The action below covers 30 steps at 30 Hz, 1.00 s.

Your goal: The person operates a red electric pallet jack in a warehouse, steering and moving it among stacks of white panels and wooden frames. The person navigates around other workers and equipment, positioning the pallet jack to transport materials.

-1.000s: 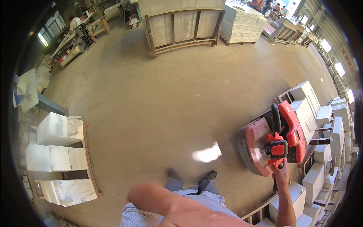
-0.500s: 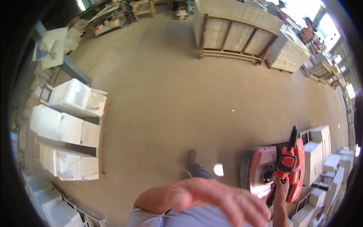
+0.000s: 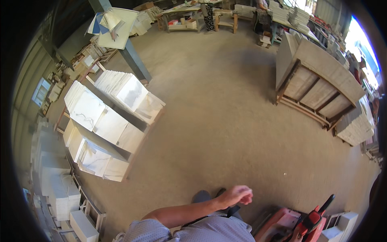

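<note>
A red electric pallet truck (image 3: 275,226) stands at the lower right, partly cut off by the picture's edge. My right hand (image 3: 298,233) is closed on its red and black control handle (image 3: 312,220), low in the view and partly hidden. In front of my body, my left hand (image 3: 238,195) hangs in the air with its fingers loosely curled in. Nothing shows in it, and it touches nothing. Below it are my dark shoes and trousers.
White marble slabs (image 3: 117,129) stand in rows on a rack to the left, near a blue-grey post (image 3: 135,60). More pale blocks (image 3: 64,195) lie at the lower left. A framed slab stack (image 3: 318,84) stands at the right. Workbenches (image 3: 189,8) and people are at the back.
My view has turned left, so the marble rack and the framed stack sit farther right. My left hand has drawn in and curled from outstretched fingers. My right hand stays on the handle.
</note>
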Available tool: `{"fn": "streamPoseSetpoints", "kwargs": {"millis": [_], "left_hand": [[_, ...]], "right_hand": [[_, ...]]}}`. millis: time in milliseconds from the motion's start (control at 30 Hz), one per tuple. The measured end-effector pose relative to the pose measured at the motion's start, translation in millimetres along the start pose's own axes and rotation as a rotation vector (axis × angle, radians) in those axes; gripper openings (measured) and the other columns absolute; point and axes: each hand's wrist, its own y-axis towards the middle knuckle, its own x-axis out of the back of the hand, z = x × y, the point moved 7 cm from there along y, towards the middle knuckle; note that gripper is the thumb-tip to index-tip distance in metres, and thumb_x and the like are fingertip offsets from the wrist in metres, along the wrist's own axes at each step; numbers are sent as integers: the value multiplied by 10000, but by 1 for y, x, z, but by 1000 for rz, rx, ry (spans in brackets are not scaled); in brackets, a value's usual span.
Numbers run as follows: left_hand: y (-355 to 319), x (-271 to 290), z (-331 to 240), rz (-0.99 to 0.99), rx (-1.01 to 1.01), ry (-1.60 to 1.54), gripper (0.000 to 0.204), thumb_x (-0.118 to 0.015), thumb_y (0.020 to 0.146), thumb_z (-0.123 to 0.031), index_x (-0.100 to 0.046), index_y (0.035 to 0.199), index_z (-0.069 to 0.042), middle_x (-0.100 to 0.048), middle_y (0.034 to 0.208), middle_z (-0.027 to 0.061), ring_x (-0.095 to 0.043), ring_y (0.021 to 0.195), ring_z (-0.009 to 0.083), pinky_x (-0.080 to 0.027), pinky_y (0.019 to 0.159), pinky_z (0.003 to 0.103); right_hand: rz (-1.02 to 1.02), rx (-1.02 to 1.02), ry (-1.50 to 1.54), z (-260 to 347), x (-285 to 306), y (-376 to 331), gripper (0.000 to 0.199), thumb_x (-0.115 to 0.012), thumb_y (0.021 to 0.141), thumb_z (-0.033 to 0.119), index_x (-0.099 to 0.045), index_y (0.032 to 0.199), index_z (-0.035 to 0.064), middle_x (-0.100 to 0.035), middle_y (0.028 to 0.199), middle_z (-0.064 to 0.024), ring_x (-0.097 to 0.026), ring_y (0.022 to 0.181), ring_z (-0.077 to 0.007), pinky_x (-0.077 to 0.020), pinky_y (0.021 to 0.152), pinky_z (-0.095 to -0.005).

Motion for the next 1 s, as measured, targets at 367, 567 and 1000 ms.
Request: {"fn": "streamPoseSetpoints", "kwargs": {"millis": [367,567,1000], "left_hand": [[73,210,-76,-245,211,-32,313,-504,1034,-285,-641,942,-19,-711,845,118,-691,735,193,-569,693,320],[120,299,-185,-177,213,38,273,-519,1022,-243,-641,935,-14,-702,829,111,-684,734,186,-566,685,321],[241,394,-309,-117,313,139,329,-486,1030,-343,-645,918,-78,-709,794,44,-666,652,132,-525,602,269]], "right_hand": [[-137,-62,-121,29,-126,39,379,-693,952,278,-568,1178,1,-607,1105,-83,-559,994,-226,-461,885,-371],[-156,-4,-225,38,-165,52,316,-666,956,303,-559,1048,20,-596,973,-58,-556,888,-211,-475,812,-339],[-202,-143,-337,84,-298,119,348,-644,954,347,-561,1106,45,-583,1011,-108,-573,907,-213,-482,809,-365]]}}
